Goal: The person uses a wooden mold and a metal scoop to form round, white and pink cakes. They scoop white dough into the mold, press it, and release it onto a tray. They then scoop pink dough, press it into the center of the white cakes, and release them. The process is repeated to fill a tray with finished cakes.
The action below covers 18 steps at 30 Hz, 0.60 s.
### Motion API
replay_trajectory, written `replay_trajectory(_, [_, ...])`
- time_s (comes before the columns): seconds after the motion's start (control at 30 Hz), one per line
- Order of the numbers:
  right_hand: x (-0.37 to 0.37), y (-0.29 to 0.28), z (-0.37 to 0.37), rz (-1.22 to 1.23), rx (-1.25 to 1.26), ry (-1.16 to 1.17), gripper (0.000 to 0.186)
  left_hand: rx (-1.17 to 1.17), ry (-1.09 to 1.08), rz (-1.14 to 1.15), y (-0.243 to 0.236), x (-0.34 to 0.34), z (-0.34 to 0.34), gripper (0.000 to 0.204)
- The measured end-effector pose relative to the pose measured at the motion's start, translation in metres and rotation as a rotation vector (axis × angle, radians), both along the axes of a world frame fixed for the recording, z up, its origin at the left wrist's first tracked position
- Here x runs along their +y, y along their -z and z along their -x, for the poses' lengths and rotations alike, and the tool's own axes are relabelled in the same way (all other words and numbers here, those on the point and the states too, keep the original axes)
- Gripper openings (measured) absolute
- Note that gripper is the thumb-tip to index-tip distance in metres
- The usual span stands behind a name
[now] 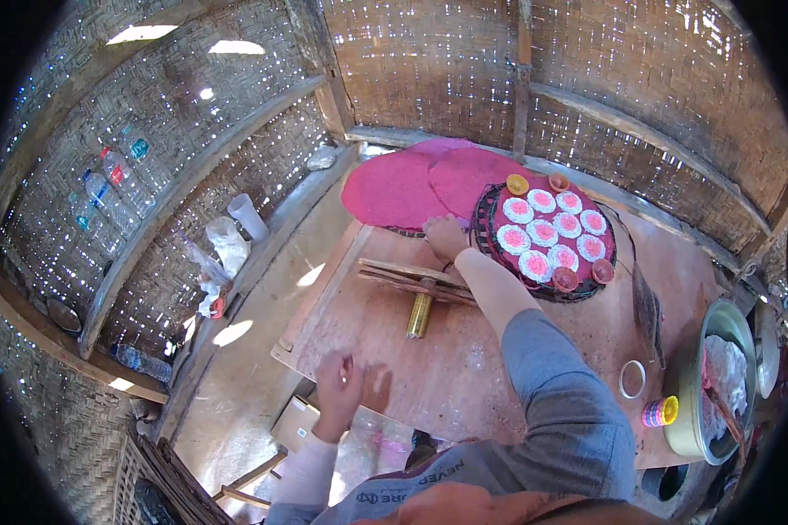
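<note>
My right hand (446,236) reaches across the wooden board, its fingers curled at the near edge of the round pink sheets (385,192). What they hold, if anything, is hidden. Just right of it lies a round dark-rimmed tray (547,296) with a pink lining, bearing several white discs with pink centres (543,232) and small orange-brown cups (566,279). My left hand (340,389) hovers by the board's near-left edge, fingers bent together; anything inside is too small to name. Between the hands lies a wooden tool with flat slats (411,278) and a gold cylinder (419,317).
At the right stand a large green basin (692,394) holding white material, a stack of colourful cups (659,411) and a pale ring (632,379). A dark feathery bundle (646,306) lies beside the tray. Plastic bottles (118,197) sit against the woven wall (420,70).
</note>
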State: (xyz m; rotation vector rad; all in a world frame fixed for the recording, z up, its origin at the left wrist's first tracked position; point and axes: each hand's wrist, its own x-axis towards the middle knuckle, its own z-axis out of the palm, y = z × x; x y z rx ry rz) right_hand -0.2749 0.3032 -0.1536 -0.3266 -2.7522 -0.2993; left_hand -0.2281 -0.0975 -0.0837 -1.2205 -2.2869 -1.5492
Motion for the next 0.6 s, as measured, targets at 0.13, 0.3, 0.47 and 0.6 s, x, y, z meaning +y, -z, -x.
replay_trajectory(0.13, [-0.004, -0.027, -0.003, 0.017, 0.04, -0.024, 0.017, -0.214, 0.128, -0.058, -0.038, 0.056, 0.059, 0.01])
replay_trajectory(0.3, [-0.035, -0.053, -0.021, 0.276, 0.29, -0.192, 0.015, -1.314, 0.304, -0.234, -0.034, 0.151, 0.148, 0.026])
replay_trajectory(0.47, [-0.07, -0.06, -0.035, 0.439, 0.433, -0.273, 0.016, -1.284, 0.259, -0.293, -0.016, 0.204, 0.172, 0.026])
replay_trajectory(0.6, [-0.083, -0.076, -0.039, 0.606, 0.4, -0.302, 0.02, -1.179, 0.368, -0.394, 0.008, 0.21, 0.183, 0.025])
